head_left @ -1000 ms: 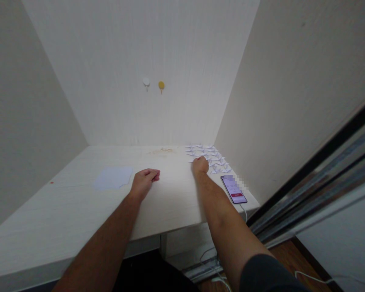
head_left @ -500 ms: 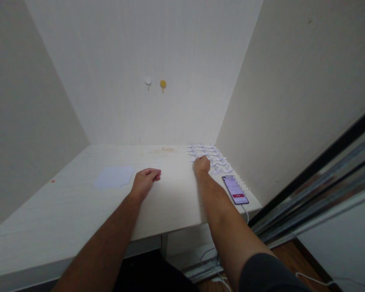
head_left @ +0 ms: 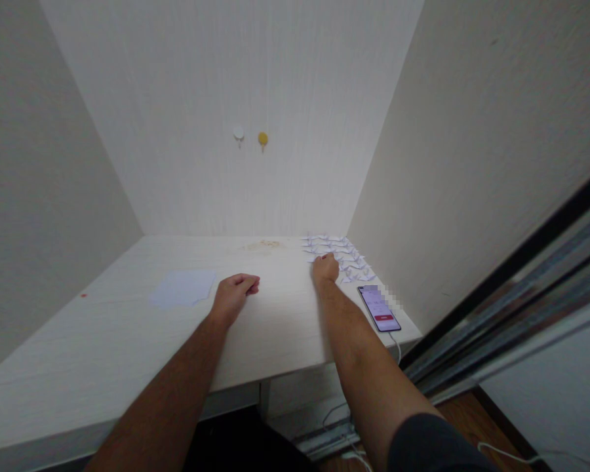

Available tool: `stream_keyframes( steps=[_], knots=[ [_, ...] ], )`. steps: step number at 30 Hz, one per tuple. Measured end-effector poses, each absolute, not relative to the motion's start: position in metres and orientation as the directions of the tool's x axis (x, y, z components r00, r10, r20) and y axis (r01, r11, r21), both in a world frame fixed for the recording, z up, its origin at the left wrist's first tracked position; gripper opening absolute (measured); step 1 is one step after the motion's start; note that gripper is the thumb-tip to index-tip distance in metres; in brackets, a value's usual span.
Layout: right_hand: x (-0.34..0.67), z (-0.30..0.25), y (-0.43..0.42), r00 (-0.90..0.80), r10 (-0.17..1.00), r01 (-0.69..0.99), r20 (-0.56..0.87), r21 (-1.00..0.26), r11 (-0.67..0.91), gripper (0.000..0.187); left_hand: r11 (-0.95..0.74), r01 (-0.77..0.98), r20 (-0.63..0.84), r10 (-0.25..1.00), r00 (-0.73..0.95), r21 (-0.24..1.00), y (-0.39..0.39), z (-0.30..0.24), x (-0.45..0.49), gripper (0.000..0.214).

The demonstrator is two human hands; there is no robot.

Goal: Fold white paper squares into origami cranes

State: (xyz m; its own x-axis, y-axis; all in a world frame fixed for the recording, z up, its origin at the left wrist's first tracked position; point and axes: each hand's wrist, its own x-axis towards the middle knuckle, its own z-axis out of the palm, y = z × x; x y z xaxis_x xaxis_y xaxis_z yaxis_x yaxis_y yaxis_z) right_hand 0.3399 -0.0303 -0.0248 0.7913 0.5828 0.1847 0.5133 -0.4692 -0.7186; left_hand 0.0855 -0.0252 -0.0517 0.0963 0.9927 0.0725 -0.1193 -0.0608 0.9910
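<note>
My right hand (head_left: 325, 269) reaches to the far right corner of the white desk (head_left: 103, 347). Its fingers are curled down at the near edge of a cluster of several small folded white paper cranes (head_left: 347, 255). What the fingers hold is hidden. My left hand (head_left: 233, 293) rests knuckles-down on the desk middle, fingers curled loosely, nothing visible in it. A pale blue sheet of paper (head_left: 183, 288) lies flat just left of the left hand.
A phone (head_left: 379, 308) with a lit screen lies at the desk's right edge, its white cable (head_left: 396, 344) dropping off the front. Walls close in the desk on three sides. Two round hooks (head_left: 250, 137) are on the back wall. A faint stain (head_left: 261, 244) marks the desk's rear.
Both hands stay almost still. The right hand has only shifted slightly at the edge of the paper cranes.
</note>
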Motion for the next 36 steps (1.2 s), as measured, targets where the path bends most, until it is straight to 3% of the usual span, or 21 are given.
stream_keyframes(
  steps=[3,5,10,14,17,20,22,24,27,31,36],
  knots=[
    [0.323,-0.023,-0.032,0.801,0.574,0.479,0.171,-0.758,-0.443,0.025,-0.062,-0.123,0.076,0.991,0.108,0.99,-0.025,-0.051,0.086,0.032],
    [0.301,-0.025,-0.03,0.755,0.632,0.495,0.173,-0.783,-0.377,0.027,-0.059,-0.136,0.076,0.989,0.125,0.989,-0.025,-0.051,0.086,0.031],
    [0.245,-0.036,-0.026,0.517,0.84,0.53,0.163,-0.832,-0.164,0.027,-0.074,-0.149,0.092,0.989,0.118,0.986,-0.029,-0.049,0.085,0.031],
    [0.235,-0.042,-0.038,0.329,0.901,0.51,0.282,-0.857,0.081,0.028,-0.089,-0.109,0.1,0.99,0.101,0.99,-0.038,-0.046,0.082,0.032],
    [0.242,-0.043,-0.042,0.23,0.935,0.471,0.271,-0.871,0.137,0.029,-0.095,-0.037,0.098,0.99,0.101,0.995,-0.043,-0.042,0.081,0.031],
    [0.252,-0.04,-0.04,0.276,0.931,0.49,0.239,-0.868,0.078,0.029,-0.089,0.039,0.084,0.989,0.121,0.995,-0.045,-0.04,0.081,0.028],
    [0.26,-0.035,-0.039,0.404,0.885,0.567,0.233,-0.822,-0.043,0.026,-0.097,0.069,0.088,0.988,0.128,0.993,-0.044,-0.041,0.081,0.027],
    [0.271,-0.031,-0.039,0.515,0.826,0.67,0.231,-0.709,-0.219,0.025,-0.108,0.084,0.097,0.987,0.128,0.991,-0.043,-0.043,0.08,0.027],
    [0.287,-0.026,-0.041,0.53,0.831,0.757,0.168,-0.536,-0.374,0.035,-0.113,0.1,0.1,0.987,0.128,0.989,-0.042,-0.046,0.079,0.026],
    [0.298,-0.025,-0.041,0.516,0.854,0.768,0.068,-0.479,-0.426,0.042,-0.124,0.132,0.108,0.986,0.127,0.983,-0.043,-0.044,0.079,0.025],
    [0.302,-0.028,-0.036,0.519,0.854,0.756,0.047,-0.492,-0.432,0.042,-0.16,0.177,0.135,0.98,0.148,0.971,-0.044,-0.043,0.079,0.027]
  ],
)
